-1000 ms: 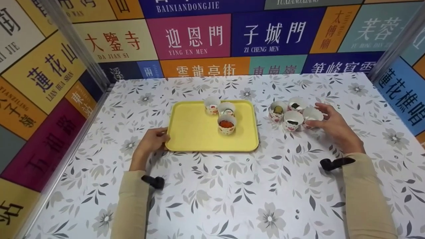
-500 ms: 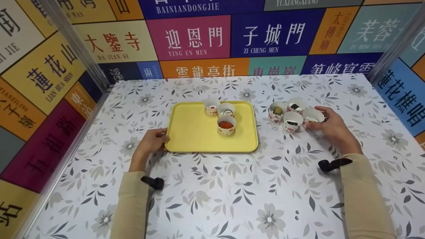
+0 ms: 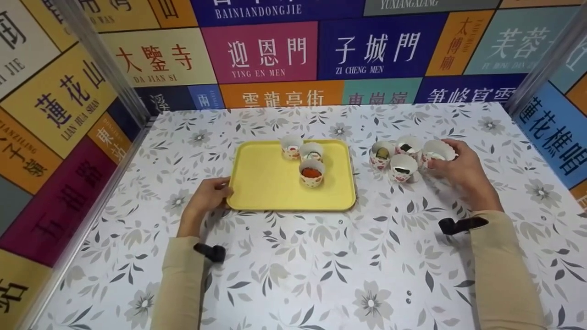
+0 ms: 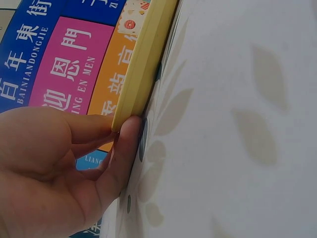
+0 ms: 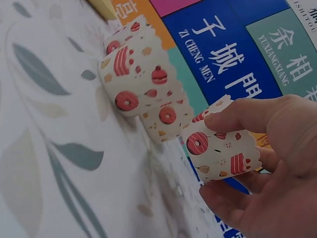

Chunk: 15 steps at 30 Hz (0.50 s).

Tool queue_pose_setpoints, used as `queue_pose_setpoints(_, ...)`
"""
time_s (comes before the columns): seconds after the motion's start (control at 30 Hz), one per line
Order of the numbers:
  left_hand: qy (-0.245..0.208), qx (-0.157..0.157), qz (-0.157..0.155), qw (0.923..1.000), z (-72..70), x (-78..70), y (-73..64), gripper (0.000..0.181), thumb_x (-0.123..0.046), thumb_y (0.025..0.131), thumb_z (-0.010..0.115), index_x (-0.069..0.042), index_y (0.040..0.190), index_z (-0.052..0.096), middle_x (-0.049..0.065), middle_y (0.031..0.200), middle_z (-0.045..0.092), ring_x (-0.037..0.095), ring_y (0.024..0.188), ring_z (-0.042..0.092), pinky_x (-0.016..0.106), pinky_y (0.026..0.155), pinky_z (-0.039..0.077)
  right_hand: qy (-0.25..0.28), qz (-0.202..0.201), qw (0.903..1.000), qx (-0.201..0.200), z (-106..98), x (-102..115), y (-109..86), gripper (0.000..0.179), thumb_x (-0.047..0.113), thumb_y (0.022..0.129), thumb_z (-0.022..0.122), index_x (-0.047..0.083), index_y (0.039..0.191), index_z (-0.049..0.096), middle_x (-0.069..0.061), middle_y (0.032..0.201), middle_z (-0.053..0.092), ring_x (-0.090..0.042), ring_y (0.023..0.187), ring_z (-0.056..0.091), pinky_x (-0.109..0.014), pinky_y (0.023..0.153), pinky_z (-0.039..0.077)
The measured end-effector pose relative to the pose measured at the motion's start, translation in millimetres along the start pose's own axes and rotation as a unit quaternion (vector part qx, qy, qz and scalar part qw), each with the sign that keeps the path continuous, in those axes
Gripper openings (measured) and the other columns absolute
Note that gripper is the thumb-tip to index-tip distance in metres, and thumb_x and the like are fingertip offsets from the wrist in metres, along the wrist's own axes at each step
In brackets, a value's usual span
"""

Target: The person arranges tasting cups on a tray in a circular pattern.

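My left hand (image 3: pixel 208 197) pinches the near left corner of a yellow tray (image 3: pixel 266 183), thumb on top and fingers under its rim, as the left wrist view shows. On the tray's right half stand a paper cup with orange-red contents (image 3: pixel 312 174) and two more cups with pale contents. My right hand (image 3: pixel 465 172) grips another paper cup (image 5: pixel 223 148), printed with doughnuts and cakes, between thumb and fingers. Its contents look whitish. Close to its left, several similar cups stand on the table, one holding a green slice (image 3: pixel 380 153) and another a dark green piece (image 3: pixel 402 169).
A white tablecloth (image 3: pixel 284 275) with grey leaves and flowers covers the table. Panels with large printed characters (image 3: pixel 261 50) rise along the back, left and right edges. Black straps with small mounts sit at both wrists.
My right hand has closed around the rightmost cup and moved it slightly up and to the right, apart from the other cups. The left hand and tray have stayed in place.
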State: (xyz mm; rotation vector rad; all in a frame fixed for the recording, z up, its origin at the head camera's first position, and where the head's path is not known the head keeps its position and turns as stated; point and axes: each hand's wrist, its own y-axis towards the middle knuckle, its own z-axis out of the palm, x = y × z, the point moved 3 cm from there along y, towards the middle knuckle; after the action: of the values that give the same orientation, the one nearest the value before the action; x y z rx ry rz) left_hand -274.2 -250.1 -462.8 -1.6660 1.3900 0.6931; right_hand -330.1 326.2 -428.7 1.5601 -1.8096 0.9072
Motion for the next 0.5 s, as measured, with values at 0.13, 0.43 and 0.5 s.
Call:
queue_pose_setpoints(0.13,-0.008,0.007,0.009,0.9999,-0.3,0.1,-1.0,0.045,-0.005,0.102,0.052,-0.001,0.147,0.048,0.032,0.126,0.064,0.008,0.07,0.064,0.021,0.063,0.055,-0.003,-0.014,0.9999,-0.009,-1.3,11.4,-4.4,0.082,0.027,0.09,0.074,0.007,0.156,0.03,-0.016,0.147,0.043,0.0,0.096,0.051,-0.014,0.078,0.044)
queue_pose_setpoints(0.43,-0.017,0.009,0.028,0.9994,-1.4,0.0,-1.2,0.044,-0.004,0.102,0.052,0.001,0.145,0.05,0.033,0.126,0.063,0.007,0.071,0.066,0.021,0.063,0.055,0.005,-0.029,0.9996,-0.004,2.0,36.6,-16.7,0.079,0.031,0.093,0.072,0.013,0.157,0.03,-0.01,0.143,0.046,0.001,0.096,0.052,-0.016,0.077,0.046)
queue_pose_setpoints(0.5,-0.011,0.007,0.03,0.9995,-1.5,-0.4,-1.3,0.044,-0.004,0.102,0.052,0.002,0.145,0.05,0.033,0.125,0.064,0.007,0.069,0.064,0.021,0.062,0.055,0.001,-0.032,0.9995,-0.005,3.9,42.8,-19.1,0.079,0.03,0.093,0.071,0.013,0.158,0.029,-0.013,0.146,0.045,-0.004,0.103,0.051,-0.019,0.08,0.046)
